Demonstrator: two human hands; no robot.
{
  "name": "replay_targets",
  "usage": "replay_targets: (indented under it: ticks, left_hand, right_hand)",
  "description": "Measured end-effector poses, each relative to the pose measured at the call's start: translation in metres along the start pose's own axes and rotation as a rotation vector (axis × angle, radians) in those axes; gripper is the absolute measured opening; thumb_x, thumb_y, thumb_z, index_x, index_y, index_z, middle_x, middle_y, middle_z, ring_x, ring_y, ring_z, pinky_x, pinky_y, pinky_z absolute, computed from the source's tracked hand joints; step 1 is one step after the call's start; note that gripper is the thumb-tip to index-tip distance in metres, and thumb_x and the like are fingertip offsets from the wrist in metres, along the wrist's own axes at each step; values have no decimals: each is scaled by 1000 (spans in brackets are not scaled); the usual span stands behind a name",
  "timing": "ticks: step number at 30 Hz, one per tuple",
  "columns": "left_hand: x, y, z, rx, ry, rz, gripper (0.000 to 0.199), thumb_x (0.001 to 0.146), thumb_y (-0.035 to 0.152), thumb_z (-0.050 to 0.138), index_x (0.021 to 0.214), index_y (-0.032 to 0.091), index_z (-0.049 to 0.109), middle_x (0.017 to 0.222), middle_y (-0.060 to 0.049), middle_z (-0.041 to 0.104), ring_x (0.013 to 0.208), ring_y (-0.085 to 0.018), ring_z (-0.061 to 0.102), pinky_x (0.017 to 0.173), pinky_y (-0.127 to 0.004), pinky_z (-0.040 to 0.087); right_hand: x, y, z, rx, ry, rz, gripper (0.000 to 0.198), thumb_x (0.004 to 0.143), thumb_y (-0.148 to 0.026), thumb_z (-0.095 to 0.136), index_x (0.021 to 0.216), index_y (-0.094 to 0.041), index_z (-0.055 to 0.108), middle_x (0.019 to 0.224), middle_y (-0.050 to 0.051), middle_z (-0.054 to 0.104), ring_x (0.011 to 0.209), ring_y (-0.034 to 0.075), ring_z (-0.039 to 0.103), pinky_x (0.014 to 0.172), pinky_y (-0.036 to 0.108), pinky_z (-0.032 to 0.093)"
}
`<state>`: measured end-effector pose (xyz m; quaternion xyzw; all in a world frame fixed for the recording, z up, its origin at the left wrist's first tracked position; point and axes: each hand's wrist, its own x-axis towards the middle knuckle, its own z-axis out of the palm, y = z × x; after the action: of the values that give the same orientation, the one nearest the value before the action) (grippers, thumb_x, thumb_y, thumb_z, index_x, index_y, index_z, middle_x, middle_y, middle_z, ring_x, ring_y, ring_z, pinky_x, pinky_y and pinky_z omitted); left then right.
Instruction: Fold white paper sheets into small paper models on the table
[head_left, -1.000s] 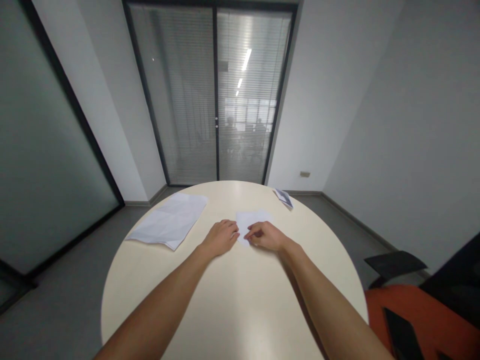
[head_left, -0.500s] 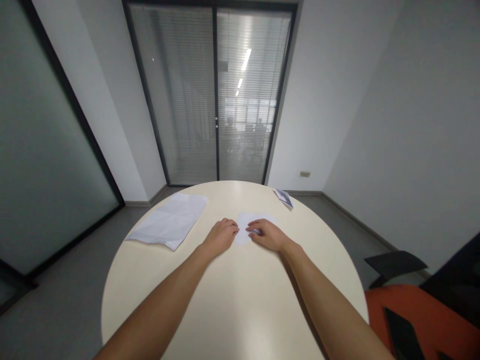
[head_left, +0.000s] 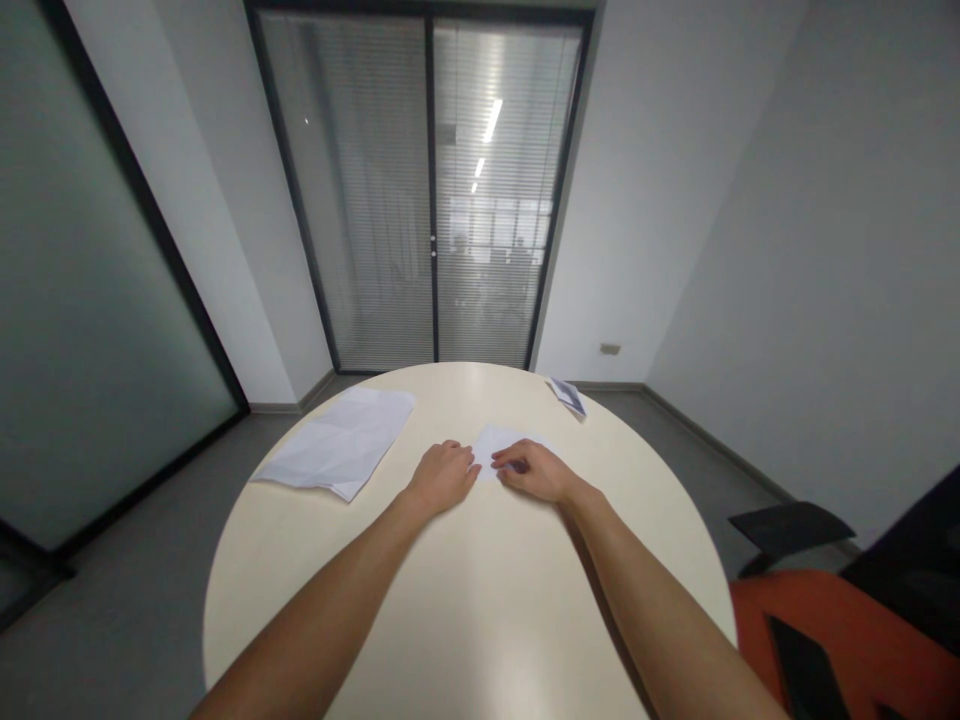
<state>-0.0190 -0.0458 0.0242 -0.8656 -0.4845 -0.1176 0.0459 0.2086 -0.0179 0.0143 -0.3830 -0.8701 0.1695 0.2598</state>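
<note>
A small white sheet of paper (head_left: 489,441) lies near the middle of the round table, partly covered by my hands. My left hand (head_left: 444,475) is at its left edge, with the thumb and fingertips pressed to the paper. On the right side, my right hand (head_left: 534,471) curls its fingers and thumb over the sheet's near edge. The near edge lies close to both thumbs. Under my right palm, part of the sheet is hidden.
A larger creased white sheet (head_left: 341,440) lies at the table's left edge. A folded paper piece (head_left: 568,397) lies at the far right rim of the cream round table (head_left: 457,620). An orange chair (head_left: 847,630) with black armrests stands at the right.
My left thumb has moved out to the right along the paper's near edge, and that edge now reaches less far toward me. The right hand has hardly moved.
</note>
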Motion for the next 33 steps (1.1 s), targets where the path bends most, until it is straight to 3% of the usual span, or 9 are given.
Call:
replay_targets:
  ticks: [8, 11, 16, 19, 23, 33]
  left_hand:
    - [-4, 2, 1, 32, -26, 44, 40, 102, 41, 40, 118, 13, 65, 127, -17, 65, 116, -33, 56, 96, -46, 46]
    - [-6, 3, 3, 43, -47, 47, 48, 102, 44, 40, 128, 9, 60, 137, -21, 60, 118, -35, 56, 97, -48, 45]
    - [-7, 2, 10, 18, -64, 47, 58, 102, 48, 35, 135, 4, 54, 147, -26, 51, 127, -37, 52, 103, -50, 40]
    - [-7, 1, 13, -4, -63, 34, 61, 101, 51, 35, 138, 5, 51, 149, -25, 49, 130, -38, 50, 105, -49, 37]
    - [-8, 3, 14, 10, -74, 23, 62, 101, 52, 35, 139, 5, 51, 150, -26, 48, 131, -38, 49, 106, -48, 36]
    - [-8, 4, 8, 46, -80, 43, 63, 101, 51, 35, 141, 4, 50, 151, -25, 48, 132, -36, 51, 110, -47, 33]
  right_hand:
    - [1, -1, 1, 18, -30, 34, 27, 86, -25, 60, 104, -22, 80, 106, 5, 79, 87, 20, 71, 83, 29, 53]
    - [-1, 11, -6, -85, 39, 187, 27, 89, -28, 59, 105, -23, 80, 104, 6, 79, 89, 21, 71, 84, 30, 52]
    - [-11, 38, -19, -300, 314, 523, 28, 87, -31, 60, 107, -22, 78, 111, 10, 76, 106, 26, 68, 93, 34, 50]
    - [-17, 48, -20, -372, 392, 636, 30, 86, -41, 63, 103, -22, 79, 114, 12, 75, 105, 29, 68, 91, 35, 51]
    - [-18, 49, -17, -403, 355, 668, 34, 84, -48, 66, 101, -22, 80, 120, 13, 72, 109, 32, 66, 90, 39, 52]
    - [-15, 51, -14, -376, 300, 723, 34, 85, -44, 66, 107, -22, 78, 124, 13, 70, 113, 35, 63, 92, 46, 51]
